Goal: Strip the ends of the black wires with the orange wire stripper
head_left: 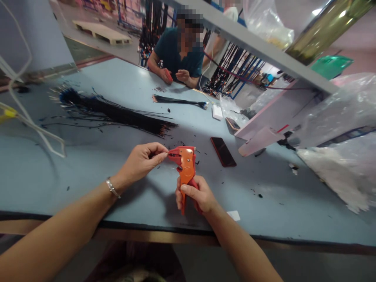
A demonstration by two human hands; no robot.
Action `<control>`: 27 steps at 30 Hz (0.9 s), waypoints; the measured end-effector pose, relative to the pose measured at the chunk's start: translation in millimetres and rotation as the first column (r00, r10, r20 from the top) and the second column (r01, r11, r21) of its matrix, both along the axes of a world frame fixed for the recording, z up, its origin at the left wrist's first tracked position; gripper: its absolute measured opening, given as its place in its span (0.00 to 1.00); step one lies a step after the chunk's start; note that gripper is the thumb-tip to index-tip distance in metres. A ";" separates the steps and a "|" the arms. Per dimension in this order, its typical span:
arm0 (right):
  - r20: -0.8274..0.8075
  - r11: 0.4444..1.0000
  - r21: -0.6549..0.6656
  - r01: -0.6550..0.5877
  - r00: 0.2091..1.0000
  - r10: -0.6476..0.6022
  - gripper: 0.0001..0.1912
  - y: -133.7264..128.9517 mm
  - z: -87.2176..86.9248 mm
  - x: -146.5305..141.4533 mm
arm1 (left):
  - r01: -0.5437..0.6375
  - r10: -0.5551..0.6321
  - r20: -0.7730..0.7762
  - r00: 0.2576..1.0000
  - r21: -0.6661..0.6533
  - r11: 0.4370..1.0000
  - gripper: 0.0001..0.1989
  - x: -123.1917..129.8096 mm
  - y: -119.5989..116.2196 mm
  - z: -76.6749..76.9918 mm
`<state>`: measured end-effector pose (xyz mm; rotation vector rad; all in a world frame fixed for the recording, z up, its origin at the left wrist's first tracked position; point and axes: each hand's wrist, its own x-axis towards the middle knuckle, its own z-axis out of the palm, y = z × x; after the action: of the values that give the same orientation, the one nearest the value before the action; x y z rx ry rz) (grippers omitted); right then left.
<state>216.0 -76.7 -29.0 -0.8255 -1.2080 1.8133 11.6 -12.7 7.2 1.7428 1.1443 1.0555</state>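
Note:
An orange and red wire stripper [187, 164] stands out above the table, its handles wrapped by the fingers of my right hand [196, 192]. Its red jaws point left. At the tip of those jaws, my left hand [148, 156] has thumb and index finger pinched together; what they hold is too small to make out. A silver bracelet circles my left wrist. Beyond my left hand lies a large bundle of black wires [117, 113] with copper-coloured ends on the right and blue and pale ends on the left.
A dark phone with a red edge [223, 152] lies right of the stripper. Farther back are a smaller wire bundle [179, 101], a white box [217, 112] and a seated person holding a red tool. Plastic bags [346, 156] fill the right side. Black scraps dot the table [88, 172].

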 end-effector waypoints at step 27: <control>0.106 0.993 0.053 0.102 0.988 -0.108 0.20 -3.3 -2.1 -10.5 | 0.015 -0.009 -0.046 0.999 0.122 0.992 0.11 2.3 -2.9 -6.5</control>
<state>205.5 -80.0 -31.1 -0.9539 -1.2475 1.6674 13.9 -15.6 0.7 1.8754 1.1157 1.1044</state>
